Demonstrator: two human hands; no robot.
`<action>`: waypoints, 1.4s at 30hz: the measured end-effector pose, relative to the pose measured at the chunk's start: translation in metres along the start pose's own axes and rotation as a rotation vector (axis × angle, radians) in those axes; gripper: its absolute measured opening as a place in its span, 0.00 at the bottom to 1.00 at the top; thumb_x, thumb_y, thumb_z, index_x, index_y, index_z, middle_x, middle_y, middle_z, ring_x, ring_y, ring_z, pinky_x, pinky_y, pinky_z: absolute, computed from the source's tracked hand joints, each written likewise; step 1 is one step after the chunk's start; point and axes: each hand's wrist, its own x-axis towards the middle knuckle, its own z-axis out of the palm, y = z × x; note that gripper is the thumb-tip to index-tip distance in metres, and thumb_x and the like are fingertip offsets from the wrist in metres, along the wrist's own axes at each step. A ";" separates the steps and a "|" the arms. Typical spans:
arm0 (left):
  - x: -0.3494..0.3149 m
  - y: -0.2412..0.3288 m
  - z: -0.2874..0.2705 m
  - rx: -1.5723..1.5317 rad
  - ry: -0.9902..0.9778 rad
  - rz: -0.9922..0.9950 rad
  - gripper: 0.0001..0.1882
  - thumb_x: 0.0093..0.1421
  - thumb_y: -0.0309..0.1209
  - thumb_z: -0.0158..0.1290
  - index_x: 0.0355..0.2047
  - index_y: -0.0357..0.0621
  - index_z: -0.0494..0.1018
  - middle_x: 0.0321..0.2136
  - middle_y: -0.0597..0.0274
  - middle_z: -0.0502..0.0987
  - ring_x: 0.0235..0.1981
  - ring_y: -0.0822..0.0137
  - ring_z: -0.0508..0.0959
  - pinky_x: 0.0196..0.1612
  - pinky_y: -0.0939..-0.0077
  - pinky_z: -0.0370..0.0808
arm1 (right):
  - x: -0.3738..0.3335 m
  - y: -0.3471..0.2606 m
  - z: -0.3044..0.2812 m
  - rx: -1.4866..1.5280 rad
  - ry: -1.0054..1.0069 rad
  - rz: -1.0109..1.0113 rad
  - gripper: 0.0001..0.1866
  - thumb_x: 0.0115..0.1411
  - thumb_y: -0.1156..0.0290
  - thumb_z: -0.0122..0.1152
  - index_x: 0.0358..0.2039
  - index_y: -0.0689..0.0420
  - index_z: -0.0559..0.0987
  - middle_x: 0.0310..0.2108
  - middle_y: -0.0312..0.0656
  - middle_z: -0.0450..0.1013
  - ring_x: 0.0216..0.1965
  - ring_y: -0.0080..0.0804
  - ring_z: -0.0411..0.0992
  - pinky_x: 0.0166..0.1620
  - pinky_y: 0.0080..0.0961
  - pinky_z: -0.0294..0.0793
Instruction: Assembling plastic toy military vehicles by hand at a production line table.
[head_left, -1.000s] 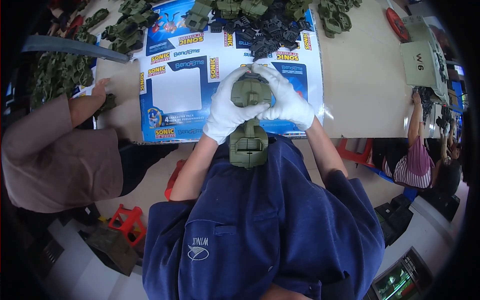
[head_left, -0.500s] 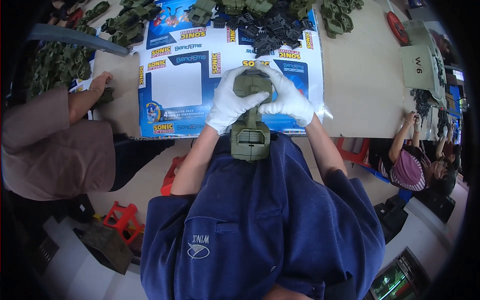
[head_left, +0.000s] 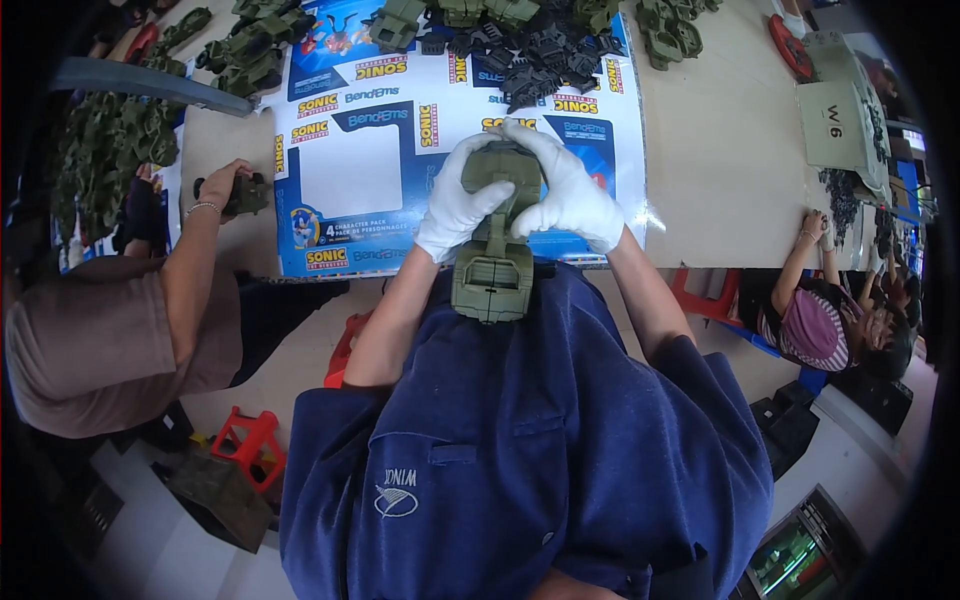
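An olive-green plastic toy vehicle (head_left: 492, 285) is held over the table's near edge, its wider end with a slatted opening pointing toward my body. My left hand (head_left: 452, 205), in a white glove, closes on its left side with the thumb across the top. Opposite it, my right hand (head_left: 580, 200), also white-gloved, wraps the far end and right side. The fingers partly hide the vehicle's far end. Beyond my hands lies a heap of small black plastic parts (head_left: 550, 68).
A blue-and-white printed sheet (head_left: 352, 172) covers the cardboard-topped table (head_left: 715, 180). Green vehicle parts (head_left: 395, 25) lie at the back, with more heaped at far left (head_left: 115, 150). A grey bar (head_left: 150, 82) juts in there. A co-worker's hand (head_left: 222, 182) holds a green part. A carton (head_left: 835, 120) stands right.
The toy vehicle's near end has swung slightly left, and my hands keep their grip. At left, the co-worker's arm has moved and a green part now shows in that hand.
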 end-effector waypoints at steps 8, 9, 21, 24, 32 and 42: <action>0.001 0.034 0.013 0.191 0.185 0.066 0.13 0.66 0.29 0.47 0.45 0.33 0.73 0.43 0.49 0.78 0.45 0.59 0.78 0.51 0.71 0.72 | 0.003 -0.024 0.045 0.003 0.488 -0.147 0.26 0.52 0.68 0.68 0.50 0.63 0.74 0.50 0.53 0.75 0.50 0.47 0.74 0.55 0.37 0.72; 0.001 0.038 0.011 0.225 0.176 0.109 0.12 0.66 0.28 0.46 0.44 0.32 0.74 0.41 0.49 0.78 0.43 0.59 0.79 0.49 0.71 0.72 | 0.006 -0.028 0.044 -0.043 0.530 -0.239 0.19 0.55 0.73 0.62 0.47 0.63 0.75 0.46 0.54 0.77 0.45 0.47 0.76 0.51 0.37 0.74; 0.039 0.004 -0.061 1.008 0.281 0.088 0.21 0.60 0.46 0.59 0.43 0.40 0.78 0.44 0.50 0.78 0.46 0.51 0.77 0.54 0.61 0.72 | 0.000 0.053 -0.028 -0.337 0.794 0.210 0.14 0.62 0.66 0.62 0.43 0.61 0.82 0.44 0.49 0.79 0.46 0.39 0.78 0.53 0.33 0.74; 0.043 -0.002 -0.151 1.365 0.665 -0.026 0.31 0.55 0.50 0.61 0.50 0.38 0.74 0.49 0.46 0.75 0.54 0.48 0.71 0.56 0.55 0.70 | -0.010 0.051 -0.097 -1.106 0.904 0.632 0.23 0.54 0.61 0.68 0.48 0.57 0.80 0.44 0.51 0.78 0.44 0.46 0.77 0.50 0.41 0.75; 0.043 -0.016 -0.171 1.785 0.028 -0.244 0.45 0.48 0.57 0.61 0.60 0.47 0.62 0.55 0.47 0.70 0.62 0.49 0.63 0.67 0.37 0.49 | 0.052 0.115 -0.029 -0.568 0.502 0.329 0.32 0.52 0.60 0.71 0.55 0.62 0.76 0.55 0.53 0.73 0.58 0.45 0.70 0.62 0.31 0.67; -0.010 -0.027 -0.071 1.454 -0.792 0.210 0.25 0.50 0.23 0.53 0.51 0.50 0.76 0.58 0.57 0.71 0.67 0.55 0.62 0.70 0.50 0.53 | 0.082 0.131 0.005 -0.713 0.410 0.311 0.29 0.54 0.61 0.67 0.56 0.56 0.76 0.47 0.51 0.76 0.48 0.45 0.75 0.52 0.35 0.74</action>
